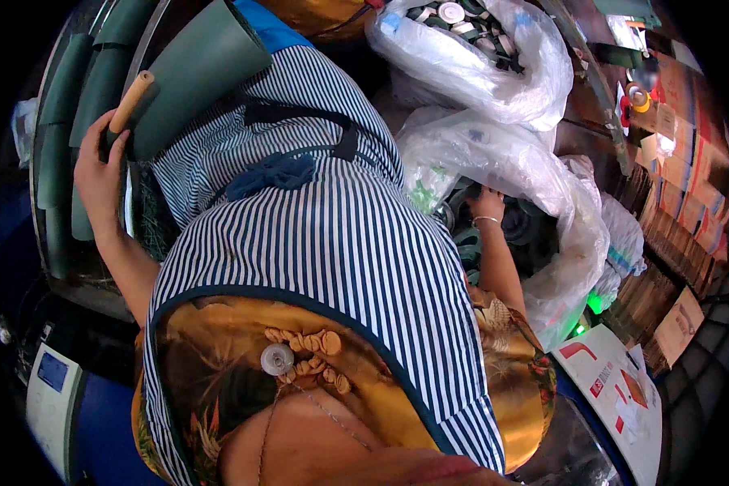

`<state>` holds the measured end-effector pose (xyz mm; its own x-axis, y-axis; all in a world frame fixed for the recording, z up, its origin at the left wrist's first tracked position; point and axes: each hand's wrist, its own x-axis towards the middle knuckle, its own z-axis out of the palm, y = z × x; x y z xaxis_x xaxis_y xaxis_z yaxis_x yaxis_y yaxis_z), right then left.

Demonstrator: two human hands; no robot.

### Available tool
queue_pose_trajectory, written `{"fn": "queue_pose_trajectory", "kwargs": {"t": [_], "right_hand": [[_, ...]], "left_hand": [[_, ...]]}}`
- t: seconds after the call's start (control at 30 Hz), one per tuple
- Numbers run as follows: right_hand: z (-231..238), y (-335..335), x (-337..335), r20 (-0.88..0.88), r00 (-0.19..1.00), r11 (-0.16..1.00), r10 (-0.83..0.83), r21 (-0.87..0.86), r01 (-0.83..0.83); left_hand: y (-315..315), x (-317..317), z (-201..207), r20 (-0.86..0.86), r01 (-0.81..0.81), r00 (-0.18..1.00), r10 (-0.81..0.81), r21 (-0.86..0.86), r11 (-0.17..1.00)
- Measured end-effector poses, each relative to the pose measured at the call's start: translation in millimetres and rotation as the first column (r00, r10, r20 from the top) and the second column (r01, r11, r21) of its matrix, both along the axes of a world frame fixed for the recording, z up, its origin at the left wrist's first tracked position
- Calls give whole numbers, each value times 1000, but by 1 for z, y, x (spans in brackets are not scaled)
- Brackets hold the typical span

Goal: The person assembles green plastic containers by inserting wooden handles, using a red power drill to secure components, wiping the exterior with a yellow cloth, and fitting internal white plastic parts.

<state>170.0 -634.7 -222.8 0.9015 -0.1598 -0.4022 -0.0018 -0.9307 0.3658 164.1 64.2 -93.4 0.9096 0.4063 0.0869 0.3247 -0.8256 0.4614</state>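
Observation:
My left hand (101, 162) is closed around the lower end of a short tan rod (130, 101), which looks wooden and stands tilted upward. Beside it, a large dark green sheet roll (198, 77) lies across the left side of my lap, against my striped apron (300, 219). My right hand (488, 206) reaches down into a clear plastic bag (575, 215) on my right. Dark green and grey rolled pieces (526, 227) fill that bag around the hand. The fingertips are hidden among them, so what they grip does not show.
Several green rolls (61, 105) line the left edge. A second plastic bag (535, 89) at the far right holds small green and white rolls (451, 12). Stacked cardboard (680, 154) stands farther right. A white printed box (611, 389) and a white panel (53, 405) sit near me.

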Motion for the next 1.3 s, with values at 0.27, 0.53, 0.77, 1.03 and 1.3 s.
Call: {"fn": "queue_pose_trajectory", "kwargs": {"t": [0.27,0.53,0.77,1.03,1.3], "right_hand": [[76,45,62,-569,804,985,172,119,-126],[151,321,173,140,990,183,12,973,-140],[42,404,191,759,414,2,502,478,-878],[87,392,166,626,129,-202,769,429,-880],[58,376,179,443,753,207,487,779,-592]], "left_hand": [[40,-14,-59,228,-100,927,298,-616,781],[18,-22,-81,397,-44,752,527,-766,641],[15,-80,-61,392,-89,368,843,-888,451],[3,-107,-71,255,-83,272,928,-954,287],[7,-88,-70,219,6,374,901,-972,234]]}}
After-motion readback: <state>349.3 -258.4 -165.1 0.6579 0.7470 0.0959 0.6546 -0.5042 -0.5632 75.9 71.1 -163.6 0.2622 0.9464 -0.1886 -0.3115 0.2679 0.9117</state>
